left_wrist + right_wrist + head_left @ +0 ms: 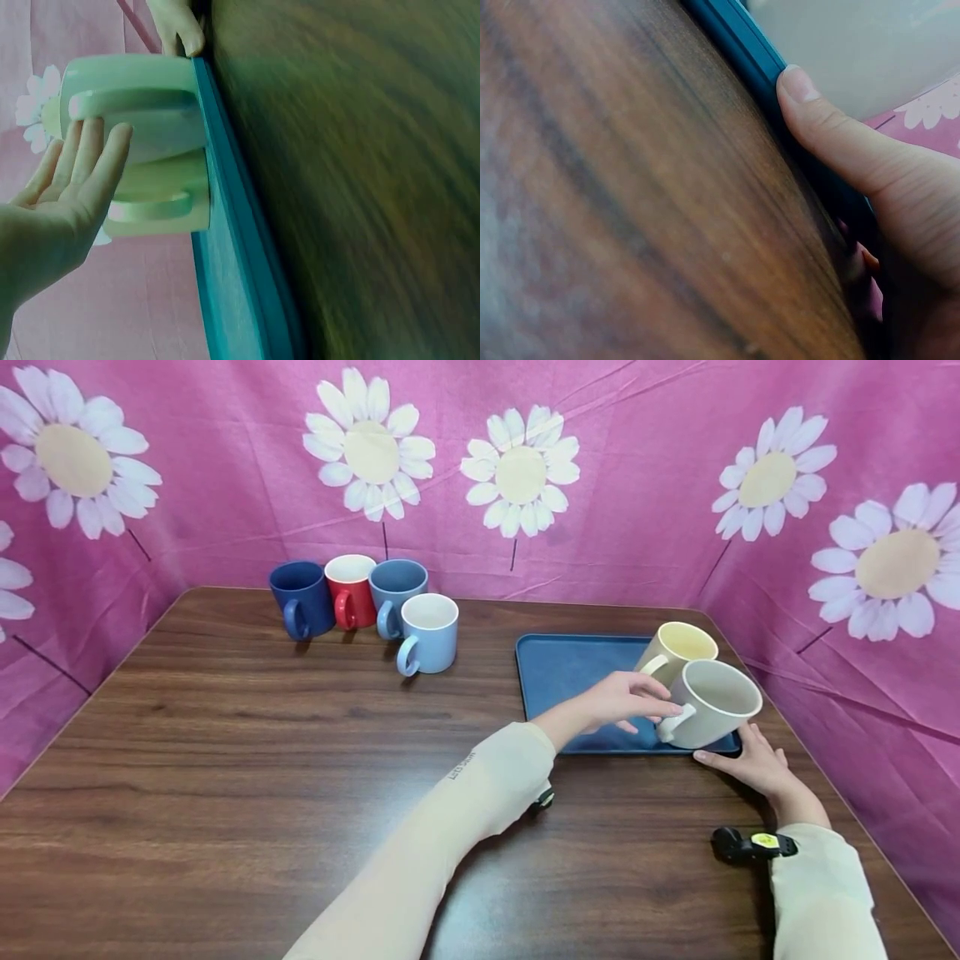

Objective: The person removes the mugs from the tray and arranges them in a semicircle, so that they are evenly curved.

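A large off-white mug [714, 703] stands upright at the front right of the dark blue tray [573, 664], its handle facing left. My left hand [617, 700] reaches over the tray with fingers outstretched, fingertips right at that handle. In the left wrist view its fingers [82, 161] are nearly straight, not wrapped round the handle. Behind the mug is a pale yellow mug [677, 646], its handle also to the left. At the tray's front right corner rests my right hand [757, 768], fingers spread beside the mug and thumb [821, 124] on the tray's rim.
Further left, near the table's back edge, are a dark blue mug [302, 597], a red mug [351, 591], a grey-blue mug [398, 593] and a light blue mug [431, 631]. A pink cloth [622, 510] with daisies hangs behind the wooden table [225, 752].
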Demonstrator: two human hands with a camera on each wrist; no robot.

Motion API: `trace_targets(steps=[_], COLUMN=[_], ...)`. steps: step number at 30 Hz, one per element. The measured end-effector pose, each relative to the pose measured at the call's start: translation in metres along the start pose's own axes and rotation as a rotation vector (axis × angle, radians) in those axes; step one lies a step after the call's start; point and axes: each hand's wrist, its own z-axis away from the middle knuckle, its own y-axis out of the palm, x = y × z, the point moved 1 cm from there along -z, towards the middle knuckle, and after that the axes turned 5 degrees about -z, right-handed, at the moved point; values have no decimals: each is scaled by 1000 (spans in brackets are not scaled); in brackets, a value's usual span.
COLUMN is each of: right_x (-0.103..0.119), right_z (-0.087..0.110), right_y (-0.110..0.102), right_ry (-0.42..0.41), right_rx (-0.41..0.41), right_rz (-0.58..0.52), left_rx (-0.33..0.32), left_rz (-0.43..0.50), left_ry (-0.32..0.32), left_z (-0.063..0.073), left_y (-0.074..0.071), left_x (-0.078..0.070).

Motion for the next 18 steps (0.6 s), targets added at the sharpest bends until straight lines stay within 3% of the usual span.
trace_targets(steps=[4, 13, 18], right_x=[0, -3, 1], right_z=[2, 3, 1], right_y=[0, -3, -1], right_ry=[3, 1, 14], right_rx=[0, -6, 12], right_rz=[1, 10, 16], left_rx=[-8, -36, -132], left_rz=[-13, 51, 97], left_ry=[-50, -131, -169], left_z=[-5, -17, -24], left_y=[10, 27, 32], left_x=[2, 8, 12])
